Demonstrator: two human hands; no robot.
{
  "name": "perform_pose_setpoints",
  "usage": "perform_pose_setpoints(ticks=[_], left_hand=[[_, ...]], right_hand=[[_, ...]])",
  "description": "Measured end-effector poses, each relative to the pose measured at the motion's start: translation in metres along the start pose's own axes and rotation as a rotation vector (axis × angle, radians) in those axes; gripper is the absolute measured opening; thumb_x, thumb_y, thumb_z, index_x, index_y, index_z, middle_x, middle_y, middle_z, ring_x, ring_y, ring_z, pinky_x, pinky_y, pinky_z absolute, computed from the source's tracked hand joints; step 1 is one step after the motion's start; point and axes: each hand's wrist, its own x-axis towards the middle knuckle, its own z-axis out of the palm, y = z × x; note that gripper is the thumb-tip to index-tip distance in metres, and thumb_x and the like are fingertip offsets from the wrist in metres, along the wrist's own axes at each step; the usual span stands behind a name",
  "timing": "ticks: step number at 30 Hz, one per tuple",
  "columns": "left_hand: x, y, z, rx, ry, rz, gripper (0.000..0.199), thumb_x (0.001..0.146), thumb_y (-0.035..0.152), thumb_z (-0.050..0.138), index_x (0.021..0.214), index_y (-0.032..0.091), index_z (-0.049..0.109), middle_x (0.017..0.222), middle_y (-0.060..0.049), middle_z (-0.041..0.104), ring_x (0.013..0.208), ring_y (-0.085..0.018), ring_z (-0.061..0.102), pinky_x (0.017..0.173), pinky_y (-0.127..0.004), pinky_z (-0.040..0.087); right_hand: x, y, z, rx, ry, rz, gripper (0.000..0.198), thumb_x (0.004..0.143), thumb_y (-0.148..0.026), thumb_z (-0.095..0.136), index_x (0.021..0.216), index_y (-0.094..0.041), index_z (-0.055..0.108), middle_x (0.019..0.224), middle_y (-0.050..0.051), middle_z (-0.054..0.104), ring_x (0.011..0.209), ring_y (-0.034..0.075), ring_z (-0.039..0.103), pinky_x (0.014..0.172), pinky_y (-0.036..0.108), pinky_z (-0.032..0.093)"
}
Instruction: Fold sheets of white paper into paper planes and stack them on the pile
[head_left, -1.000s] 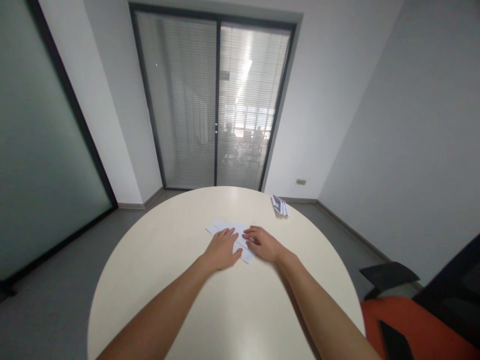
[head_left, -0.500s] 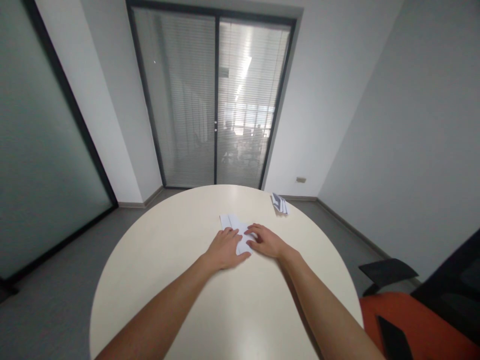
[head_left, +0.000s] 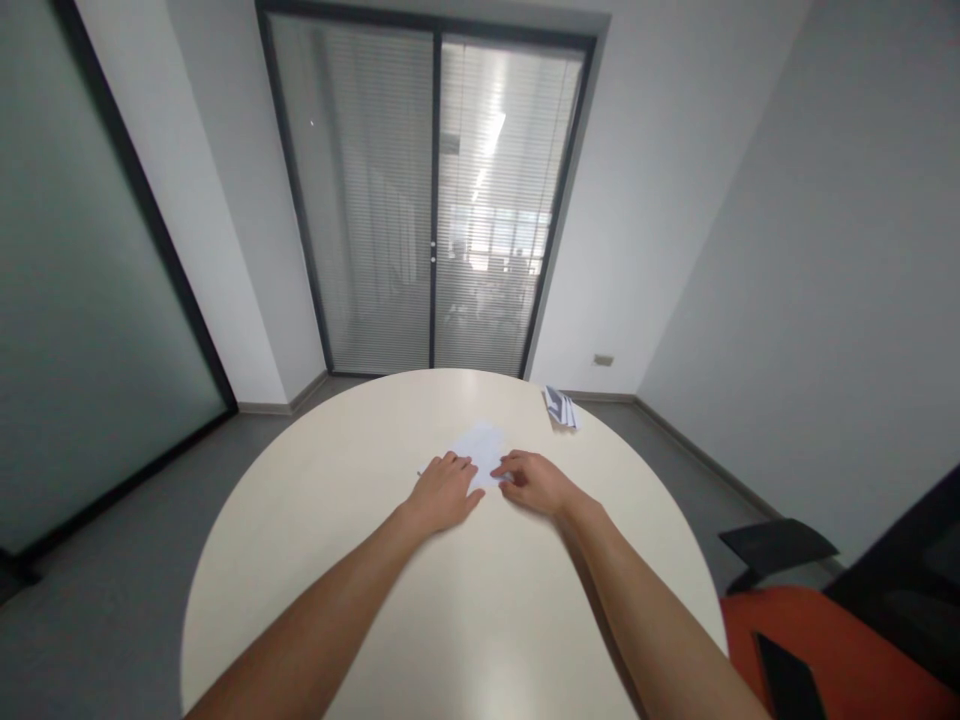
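Note:
A white sheet of paper lies on the round cream table, between my two hands and a little beyond them. My left hand rests flat over its left part, fingers stretched out and thumb apart. A small corner pokes out to the left of that hand. At the paper's lower right edge, my right hand has thumb and fingertips closed on the paper. The parts of the paper beneath the fingers are hidden.
A folded paper piece with dark print lies near the table's far right edge. An orange chair with black armrests stands close on the right. Behind the table is a glass door with blinds.
The paper has changed its lie: the folded strip at its far left no longer shows, and a broader flat area now extends beyond my hands. My left hand has shifted slightly left.

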Motion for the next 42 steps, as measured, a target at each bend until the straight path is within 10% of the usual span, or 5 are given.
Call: perform_pose_setpoints(ticks=[15, 21, 35, 42], left_hand=[[0.004, -0.002, -0.002, -0.052, -0.01, -0.075, 0.028, 0.1, 0.027, 0.043, 0.111, 0.019, 0.067, 0.114, -0.012, 0.07, 0.108, -0.027, 0.064, 0.092, -0.039, 0.048], [0.004, -0.009, 0.0, -0.132, 0.008, -0.064, 0.033, 0.102, 0.026, 0.036, 0.113, 0.02, 0.067, 0.113, -0.01, 0.072, 0.106, -0.024, 0.066, 0.094, -0.036, 0.048], [-0.001, -0.03, -0.005, -0.145, 0.076, -0.132, 0.023, 0.09, 0.026, 0.054, 0.105, 0.023, 0.07, 0.109, -0.005, 0.072, 0.104, -0.023, 0.065, 0.09, -0.032, 0.048], [-0.001, -0.039, -0.003, -0.211, 0.157, -0.2, 0.026, 0.099, 0.03, 0.044, 0.105, 0.024, 0.069, 0.107, -0.003, 0.073, 0.098, -0.02, 0.067, 0.083, -0.029, 0.048]], right_hand=[[0.0, -0.017, -0.008, -0.042, 0.048, -0.117, 0.028, 0.094, -0.032, 0.051, 0.104, -0.024, 0.075, 0.107, 0.005, 0.074, 0.102, 0.019, 0.067, 0.094, 0.03, 0.048], [-0.002, -0.008, -0.003, -0.079, 0.143, -0.1, 0.052, 0.085, -0.041, 0.066, 0.13, -0.017, 0.062, 0.129, 0.014, 0.065, 0.119, 0.026, 0.059, 0.105, 0.039, 0.042], [-0.001, 0.007, -0.005, -0.084, 0.107, 0.035, 0.035, 0.1, -0.039, 0.043, 0.102, -0.019, 0.071, 0.099, 0.009, 0.074, 0.093, 0.022, 0.066, 0.085, 0.032, 0.047], [-0.006, 0.019, -0.003, 0.003, 0.171, 0.145, 0.032, 0.094, -0.038, 0.053, 0.121, -0.022, 0.063, 0.111, 0.007, 0.072, 0.1, 0.022, 0.066, 0.09, 0.033, 0.048]])
